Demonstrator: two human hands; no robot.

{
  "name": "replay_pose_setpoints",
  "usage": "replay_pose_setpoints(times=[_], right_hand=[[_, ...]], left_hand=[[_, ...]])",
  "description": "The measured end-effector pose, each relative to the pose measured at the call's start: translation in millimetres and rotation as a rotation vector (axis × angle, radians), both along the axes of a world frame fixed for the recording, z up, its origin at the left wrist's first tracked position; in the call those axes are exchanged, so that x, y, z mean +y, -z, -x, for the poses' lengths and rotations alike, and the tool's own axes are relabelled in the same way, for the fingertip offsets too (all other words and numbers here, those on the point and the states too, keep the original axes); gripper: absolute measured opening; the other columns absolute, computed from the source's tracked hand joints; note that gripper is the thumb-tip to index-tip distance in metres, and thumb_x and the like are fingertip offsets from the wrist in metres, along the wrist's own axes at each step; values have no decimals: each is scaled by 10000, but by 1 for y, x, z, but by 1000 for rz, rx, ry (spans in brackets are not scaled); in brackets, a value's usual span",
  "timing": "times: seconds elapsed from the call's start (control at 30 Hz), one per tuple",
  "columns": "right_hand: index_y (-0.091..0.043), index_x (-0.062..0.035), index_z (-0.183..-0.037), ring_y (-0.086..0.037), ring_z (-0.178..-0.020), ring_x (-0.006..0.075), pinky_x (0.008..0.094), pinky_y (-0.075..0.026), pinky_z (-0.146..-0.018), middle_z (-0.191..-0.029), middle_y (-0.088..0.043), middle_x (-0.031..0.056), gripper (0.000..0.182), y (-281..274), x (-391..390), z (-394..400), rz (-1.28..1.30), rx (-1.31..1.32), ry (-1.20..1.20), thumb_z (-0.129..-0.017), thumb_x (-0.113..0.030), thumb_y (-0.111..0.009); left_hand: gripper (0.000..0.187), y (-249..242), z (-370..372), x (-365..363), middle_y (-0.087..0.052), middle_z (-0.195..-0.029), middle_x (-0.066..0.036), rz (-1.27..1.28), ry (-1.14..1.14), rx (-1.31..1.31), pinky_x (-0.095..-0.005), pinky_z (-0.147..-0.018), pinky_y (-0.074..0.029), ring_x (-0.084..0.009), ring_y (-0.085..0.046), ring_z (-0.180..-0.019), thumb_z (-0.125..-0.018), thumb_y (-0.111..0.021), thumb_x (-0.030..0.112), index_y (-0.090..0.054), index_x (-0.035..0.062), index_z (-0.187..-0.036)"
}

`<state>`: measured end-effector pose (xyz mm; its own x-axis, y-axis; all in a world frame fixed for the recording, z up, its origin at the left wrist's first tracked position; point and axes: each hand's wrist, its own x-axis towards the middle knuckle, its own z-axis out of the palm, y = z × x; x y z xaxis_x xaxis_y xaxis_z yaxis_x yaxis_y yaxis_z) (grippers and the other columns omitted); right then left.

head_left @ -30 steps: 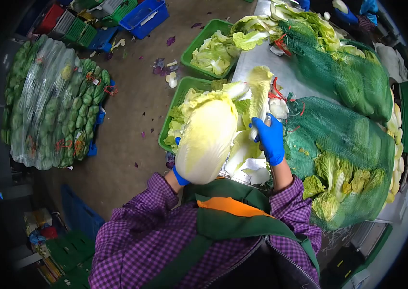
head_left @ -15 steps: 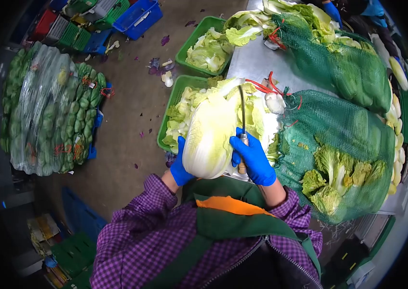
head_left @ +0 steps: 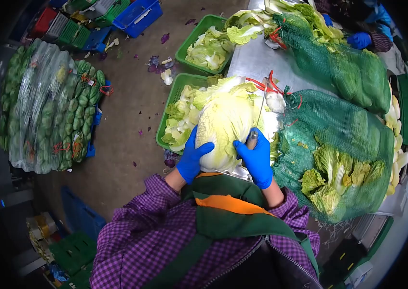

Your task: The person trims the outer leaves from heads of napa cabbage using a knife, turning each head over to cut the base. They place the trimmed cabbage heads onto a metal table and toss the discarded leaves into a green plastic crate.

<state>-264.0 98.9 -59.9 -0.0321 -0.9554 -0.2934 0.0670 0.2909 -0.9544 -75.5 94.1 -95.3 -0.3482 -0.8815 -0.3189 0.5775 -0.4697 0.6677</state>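
Note:
A pale napa cabbage (head_left: 225, 125) rests at the table's near edge in front of my body, its leafy end pointing away. My left hand (head_left: 193, 156), in a blue glove, grips its left side with the thumb across the front. In my blue-gloved right hand (head_left: 258, 161) is a knife (head_left: 252, 139) with a wooden handle, its thin blade pointing up and away. The thumb of that hand presses the cabbage's right side. Loose leaves lie behind and beside the cabbage, partly hidden by it.
Two green crates (head_left: 170, 113) of leaves stand along the table's left side. Green mesh sacks (head_left: 339, 130) of cabbages cover the right, with loose leaves (head_left: 331, 178) on the nearer one. Wrapped greens (head_left: 45, 108) are stacked at left. A co-worker's gloved hand (head_left: 359, 40) is at upper right.
The cabbage has turned and shifted right and lower, showing its leafier side. My left hand has moved right and up around it. The knife blade has tilted to the right.

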Motion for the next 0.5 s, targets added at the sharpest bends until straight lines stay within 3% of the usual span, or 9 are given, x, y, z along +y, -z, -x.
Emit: replay_pose_setpoints(times=[0.07, 0.1, 0.17, 0.23, 0.3, 0.37, 0.43, 0.47, 0.5], right_hand=[[-521, -21, -885, -503, -511, 83, 244, -413, -470, -643, -550, 47, 187, 8, 7, -2, 166, 95, 38, -783, -72, -670], [-521, -21, -885, -503, -511, 83, 244, -413, -470, -643, -550, 47, 187, 2, 7, 0, 167, 96, 38, -783, -72, -670], [-537, -20, -859, -524, -488, 112, 255, -436, -473, -585, -535, 35, 162, -10, 7, 5, -66, -97, 147, -807, -131, -643], [-534, -36, -787, -489, -463, 115, 251, -416, -454, -569, -511, 27, 149, 12, 0, 14, -114, -348, 240, -823, -156, -615], [-517, -50, -778, -467, -440, 114, 248, -398, -434, -556, -493, 24, 151, 12, -2, 7, -144, -204, 154, -829, -160, -607], [-513, -42, -775, -483, -440, 119, 254, -397, -423, -561, -512, 40, 157, 8, -5, -5, -133, -196, 171, -824, -142, -624], [-510, -34, -773, -500, -440, 125, 259, -396, -411, -565, -531, 55, 166, 10, -14, -4, -114, -186, 197, -819, -125, -641], [-508, -36, -771, -498, -440, 124, 259, -398, -412, -567, -527, 53, 173, 19, -21, 5, -170, -213, 238, -816, -123, -650], [-506, -39, -770, -495, -440, 123, 259, -400, -413, -570, -522, 50, 180, 29, -22, 13, -232, -240, 274, -813, -122, -660]], left_hand=[[686, 3, 6, -2, -445, -1352, -159, 64, -157, -464, -420, -1023, -405, -303, -477, -1217, -848, -616, 301, -309, 34, -1401], [686, 6, 4, -7, -445, -1352, -159, 65, -157, -462, -420, -1023, -405, -303, -477, -1217, -848, -616, 301, -309, 34, -1401], [650, 10, -3, -19, -430, -1365, -169, -253, -237, 89, -433, -1033, -389, -307, -461, -1230, -911, -501, 409, -305, 36, -1406], [725, 1, -11, -23, -403, -1395, -170, -235, -246, 187, -464, -1035, -377, -313, -439, -1250, -908, -417, 566, -289, 72, -1423], [757, -5, -18, -18, -409, -1395, -154, -99, 4, 536, -493, -1033, -370, -321, -432, -1255, -884, -410, 626, -282, 120, -1432], [775, -14, -15, -9, -423, -1381, -150, -143, 31, 514, -543, -1004, -378, -340, -432, -1248, -866, -369, 678, -278, 160, -1435], [732, -36, -3, 1, -448, -1348, -188, -60, 169, -133, -563, -970, -395, -373, -459, -1212, -896, -341, 644, -296, 140, -1425], [675, -32, -6, 8, -475, -1324, -194, -312, 66, 247, -536, -947, -423, -369, -499, -1167, -929, -327, 587, -316, 117, -1414], [675, -39, -5, 15, -475, -1324, -194, -318, 67, 249, -536, -947, -423, -369, -499, -1167, -929, -327, 587, -316, 117, -1414]])
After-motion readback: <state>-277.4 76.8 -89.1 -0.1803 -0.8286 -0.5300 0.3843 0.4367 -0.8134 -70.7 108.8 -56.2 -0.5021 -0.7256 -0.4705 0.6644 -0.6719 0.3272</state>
